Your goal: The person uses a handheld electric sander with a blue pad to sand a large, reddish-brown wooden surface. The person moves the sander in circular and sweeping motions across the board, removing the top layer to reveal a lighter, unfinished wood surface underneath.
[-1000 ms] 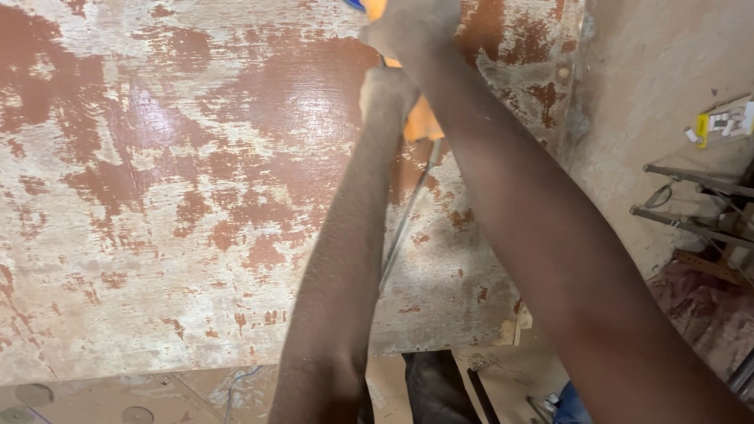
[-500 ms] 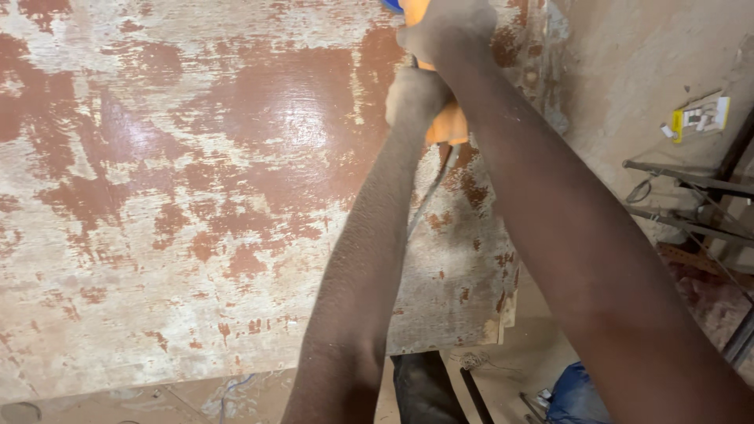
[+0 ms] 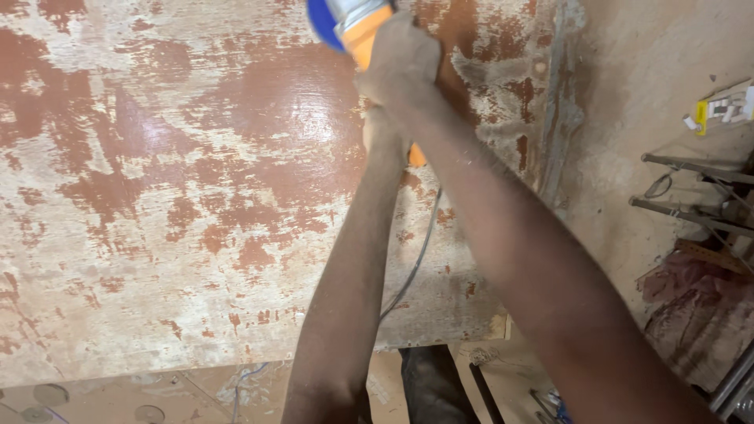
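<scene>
Your right hand [image 3: 400, 59] is wrapped tight around the front of an orange power sander [image 3: 363, 35], its dust-coated knuckles covering most of the body, near the far edge of the board and toward its right side. Your left hand [image 3: 385, 129] sits just behind and below it, closed on the rear of the same tool, where a bit of orange casing shows at the wrist; its fingers are mostly hidden under your right forearm. At the front of the tool a grey metal collar meets a blue round guard [image 3: 320, 22], which lies right at the top edge of the view, over the board. A grey cable [image 3: 412, 267] runs from the back of the tool down between your two forearms toward the near edge. The tool rests on a large flat board [image 3: 157, 196], its glossy red-brown coating worn away in wide pale patches, with the biggest shiny patch left of your hands. Beyond the board's right edge is a dusty floor [image 3: 644, 94], with a small yellow and white item [image 3: 719, 110] and some thin metal bars [image 3: 691, 212] well apart from the board.
</scene>
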